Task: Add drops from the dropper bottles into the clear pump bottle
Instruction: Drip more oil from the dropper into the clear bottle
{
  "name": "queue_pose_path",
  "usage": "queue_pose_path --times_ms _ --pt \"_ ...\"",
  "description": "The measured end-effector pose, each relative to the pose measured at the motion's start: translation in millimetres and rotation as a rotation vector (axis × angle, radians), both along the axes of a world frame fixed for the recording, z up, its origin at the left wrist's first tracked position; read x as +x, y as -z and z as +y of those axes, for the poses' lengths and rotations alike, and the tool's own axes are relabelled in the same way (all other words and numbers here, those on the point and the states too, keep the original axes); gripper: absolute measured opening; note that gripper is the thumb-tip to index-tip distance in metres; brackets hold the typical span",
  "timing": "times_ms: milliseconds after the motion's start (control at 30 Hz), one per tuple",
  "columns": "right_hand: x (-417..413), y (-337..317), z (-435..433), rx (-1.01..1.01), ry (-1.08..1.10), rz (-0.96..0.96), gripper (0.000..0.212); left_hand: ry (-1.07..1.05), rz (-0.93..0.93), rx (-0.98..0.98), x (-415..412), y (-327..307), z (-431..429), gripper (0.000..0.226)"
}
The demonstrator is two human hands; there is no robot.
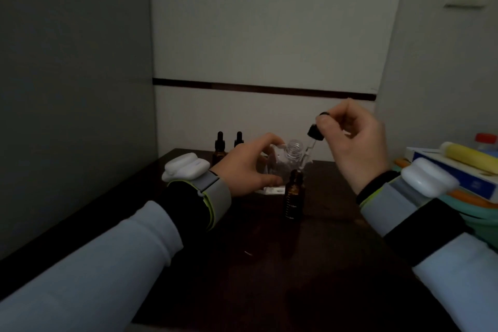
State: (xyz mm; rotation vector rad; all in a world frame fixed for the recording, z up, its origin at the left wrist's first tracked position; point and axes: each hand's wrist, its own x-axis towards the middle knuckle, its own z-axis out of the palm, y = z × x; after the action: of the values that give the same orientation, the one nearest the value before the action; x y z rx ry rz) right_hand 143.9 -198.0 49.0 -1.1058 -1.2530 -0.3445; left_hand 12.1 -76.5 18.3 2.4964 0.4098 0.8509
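Note:
The clear pump bottle point(293, 152) stands uncapped on the dark table point(269, 264), and my left hand point(248, 167) curls round its left side. My right hand point(355, 143) pinches the black bulb of a dropper point(315, 133); its glass tube slants down beside the clear bottle's open neck. An open amber dropper bottle point(294, 197) stands just in front of the clear bottle. Two capped amber dropper bottles point(229, 143) stand behind my left hand, partly hidden by it.
A white flat piece point(272, 191) lies on the table under my left hand. At the right edge a stack holds a blue and white box point(452, 170), a yellow tube point(469, 155) and teal basins point(482, 213). Walls close in at the left and behind.

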Motion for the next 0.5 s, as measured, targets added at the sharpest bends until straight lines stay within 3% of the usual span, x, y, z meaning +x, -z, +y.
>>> queue_pose_path --times_ms 167,400,500 --pt "0.2 4.8 2.4 -0.066 -0.007 -0.052 0.028 -0.008 -0.006 -0.002 0.6 0.7 1.4 0.055" --pt "1.7 -0.4 -0.2 0.037 0.006 -0.002 0.018 0.000 0.000 -0.003 -0.6 -0.8 -0.5 0.056" --pt "0.4 3.5 1.8 -0.053 0.004 -0.037 0.028 -0.003 -0.002 0.001 -0.6 -0.5 -0.6 0.056"
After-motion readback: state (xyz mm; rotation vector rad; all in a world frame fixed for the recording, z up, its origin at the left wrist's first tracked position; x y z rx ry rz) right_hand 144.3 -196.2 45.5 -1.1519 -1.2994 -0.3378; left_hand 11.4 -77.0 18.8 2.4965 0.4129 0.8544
